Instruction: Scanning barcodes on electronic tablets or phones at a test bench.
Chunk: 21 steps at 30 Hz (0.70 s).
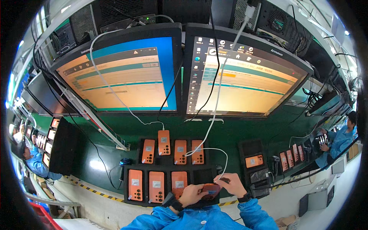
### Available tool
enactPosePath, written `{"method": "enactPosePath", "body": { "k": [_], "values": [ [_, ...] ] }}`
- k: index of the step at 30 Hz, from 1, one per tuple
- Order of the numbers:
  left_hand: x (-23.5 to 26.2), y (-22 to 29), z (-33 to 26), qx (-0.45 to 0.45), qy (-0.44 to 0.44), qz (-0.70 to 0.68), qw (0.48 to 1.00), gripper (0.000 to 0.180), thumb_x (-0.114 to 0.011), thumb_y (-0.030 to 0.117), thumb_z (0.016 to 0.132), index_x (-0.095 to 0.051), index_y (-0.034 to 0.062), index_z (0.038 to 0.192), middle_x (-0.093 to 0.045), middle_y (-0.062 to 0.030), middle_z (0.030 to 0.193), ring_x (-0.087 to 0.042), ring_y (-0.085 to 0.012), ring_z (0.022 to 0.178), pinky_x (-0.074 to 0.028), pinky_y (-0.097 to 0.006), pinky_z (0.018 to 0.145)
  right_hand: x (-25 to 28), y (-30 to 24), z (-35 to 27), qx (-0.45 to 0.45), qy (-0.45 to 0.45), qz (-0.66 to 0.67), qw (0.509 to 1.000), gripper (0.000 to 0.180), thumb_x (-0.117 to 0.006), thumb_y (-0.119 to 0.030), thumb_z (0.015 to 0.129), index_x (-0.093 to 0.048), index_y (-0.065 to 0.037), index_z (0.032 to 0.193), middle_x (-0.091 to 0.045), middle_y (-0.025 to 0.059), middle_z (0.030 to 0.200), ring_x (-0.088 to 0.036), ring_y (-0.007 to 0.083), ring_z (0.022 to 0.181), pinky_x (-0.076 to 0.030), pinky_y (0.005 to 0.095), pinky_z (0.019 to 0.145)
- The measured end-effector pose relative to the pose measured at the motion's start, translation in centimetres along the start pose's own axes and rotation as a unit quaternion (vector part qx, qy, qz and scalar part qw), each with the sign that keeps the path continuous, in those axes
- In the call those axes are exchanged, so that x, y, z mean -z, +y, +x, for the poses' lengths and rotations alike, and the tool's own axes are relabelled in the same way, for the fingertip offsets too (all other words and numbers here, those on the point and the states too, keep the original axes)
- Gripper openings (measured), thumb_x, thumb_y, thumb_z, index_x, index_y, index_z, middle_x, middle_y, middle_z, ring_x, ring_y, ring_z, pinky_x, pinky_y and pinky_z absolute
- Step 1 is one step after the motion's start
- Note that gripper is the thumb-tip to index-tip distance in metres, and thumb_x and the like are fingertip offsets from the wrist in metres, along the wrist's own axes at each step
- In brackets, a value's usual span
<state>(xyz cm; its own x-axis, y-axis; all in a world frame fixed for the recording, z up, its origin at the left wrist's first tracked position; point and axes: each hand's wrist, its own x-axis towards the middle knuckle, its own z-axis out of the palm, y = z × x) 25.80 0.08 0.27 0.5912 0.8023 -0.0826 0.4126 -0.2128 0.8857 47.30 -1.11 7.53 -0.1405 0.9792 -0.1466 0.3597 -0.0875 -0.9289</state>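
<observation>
Orange smartphone [212,188], left hand [191,195] pinching its left side, right hand [233,186] pinching a white cable [227,159], seemed light, stiff, slippery, best edge-held.

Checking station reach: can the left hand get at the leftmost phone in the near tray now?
Probably yes: the leftmost phone lies uncovered in the near tray, on that hand's side. But the left hand is holding another phone, so it would likely have to let go first.
</observation>
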Motion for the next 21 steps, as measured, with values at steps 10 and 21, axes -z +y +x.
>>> {"method": "enactPosePath", "body": {
  "k": [10, 21],
  "values": [
    [0.4, 0.0, -0.2, 0.0, -0.026, -0.011, 1.0, 0.024, -0.066, 0.031, 0.084, -0.064, 0.0122, 0.099, -0.06, -0.0107, 0.063, -0.061, -0.0321, 0.06, -0.044, -0.041, 0.052, 0.5, -2.3, -0.2, 0.033, -0.047, -0.081, 0.995, 0.016, -0.066, -0.012, 0.086, -0.069, 0.001, 0.093, -0.069, 0.0122, 0.092, -0.066, 0.0188, 0.081, -0.052, 0.0304, 0.073],
    [0.1, -0.2, -0.4, -0.038, -0.012, -0.023, 0.999, 0.023, -0.067, 0.027, 0.083, -0.064, 0.0112, 0.099, -0.061, -0.0125, 0.067, -0.062, -0.0334, 0.062, -0.046, -0.043, 0.054, -0.8, -1.5, -1.3, 0.032, -0.005, -0.098, 0.995, 0.014, -0.067, -0.011, 0.082, -0.069, 0.0, 0.091, -0.069, 0.0114, 0.091, -0.067, 0.0189, 0.08, -0.052, 0.0302, 0.072]
  ]
}}
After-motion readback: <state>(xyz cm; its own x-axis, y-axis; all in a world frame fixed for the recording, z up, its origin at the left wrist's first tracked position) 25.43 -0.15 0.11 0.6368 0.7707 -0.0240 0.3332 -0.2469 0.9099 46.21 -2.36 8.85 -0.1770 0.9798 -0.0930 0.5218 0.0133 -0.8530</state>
